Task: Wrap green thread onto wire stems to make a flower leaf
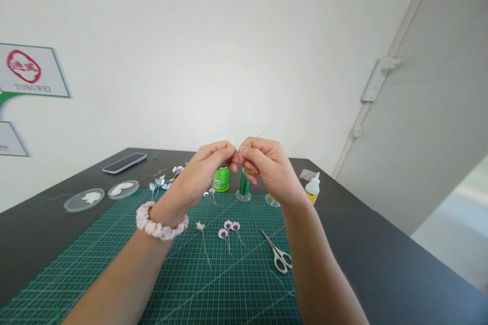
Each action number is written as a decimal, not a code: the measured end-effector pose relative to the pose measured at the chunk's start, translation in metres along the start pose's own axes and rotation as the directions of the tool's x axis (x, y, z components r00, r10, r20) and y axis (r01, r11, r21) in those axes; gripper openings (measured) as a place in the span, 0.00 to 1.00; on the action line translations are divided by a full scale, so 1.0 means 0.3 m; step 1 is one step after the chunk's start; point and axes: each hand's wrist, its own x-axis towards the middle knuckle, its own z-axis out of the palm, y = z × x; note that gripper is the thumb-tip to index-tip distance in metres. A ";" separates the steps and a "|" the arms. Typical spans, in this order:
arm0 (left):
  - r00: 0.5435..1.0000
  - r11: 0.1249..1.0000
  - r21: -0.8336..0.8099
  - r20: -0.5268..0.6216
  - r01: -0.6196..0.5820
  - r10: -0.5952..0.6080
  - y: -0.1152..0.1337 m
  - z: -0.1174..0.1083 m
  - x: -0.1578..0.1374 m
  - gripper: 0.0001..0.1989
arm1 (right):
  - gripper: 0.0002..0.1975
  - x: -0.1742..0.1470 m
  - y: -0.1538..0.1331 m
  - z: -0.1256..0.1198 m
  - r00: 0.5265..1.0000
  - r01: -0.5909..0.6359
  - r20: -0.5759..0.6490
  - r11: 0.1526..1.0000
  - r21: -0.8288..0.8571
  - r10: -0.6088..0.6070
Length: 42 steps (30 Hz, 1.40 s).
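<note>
In front of me, above the cutting mat, both hands meet fingertip to fingertip. My left hand [214, 165], with a pale scrunchie [162, 222] at its wrist, is closed in a pinch; what its fingers hold is hidden. My right hand [267, 162] pinches too, and a thin wire [271, 126] rises behind it. Below lie several pink wired loops [229, 225] and a white flower on a green stem [200, 226]. White-handled scissors [280, 256] rest near my right forearm. Just behind the hands stand a spool of green wire [244, 185] and a green can [221, 179].
The green cutting mat [183, 289] covers much of the dark table [354, 259]. Left are a phone [124, 162], two shallow dishes with white pieces [84, 200], and blue flowers [159, 184]. At right, a glue bottle [312, 188] stands beside another spool [272, 201], partly hidden.
</note>
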 end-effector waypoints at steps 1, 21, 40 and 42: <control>1.000 1.000 -0.017 0.003 0.022 -0.022 0.001 0.000 -0.001 0.14 | 0.11 -0.001 0.000 0.000 1.000 0.007 0.009 1.000 -0.007 -0.007; 0.998 0.998 -0.037 -0.042 0.045 -0.046 0.022 -0.002 -0.005 0.08 | 0.08 0.000 0.011 -0.013 0.998 -0.032 0.045 0.999 0.015 0.031; 0.988 0.944 0.315 -0.083 -0.095 0.127 0.005 -0.011 -0.007 0.09 | 0.08 0.007 0.011 -0.019 0.996 -0.078 0.054 0.997 0.016 0.077; 0.987 0.939 0.328 -0.078 -0.106 0.138 0.006 -0.011 -0.008 0.09 | 0.08 0.007 0.012 -0.020 0.995 -0.080 0.057 0.996 0.033 0.078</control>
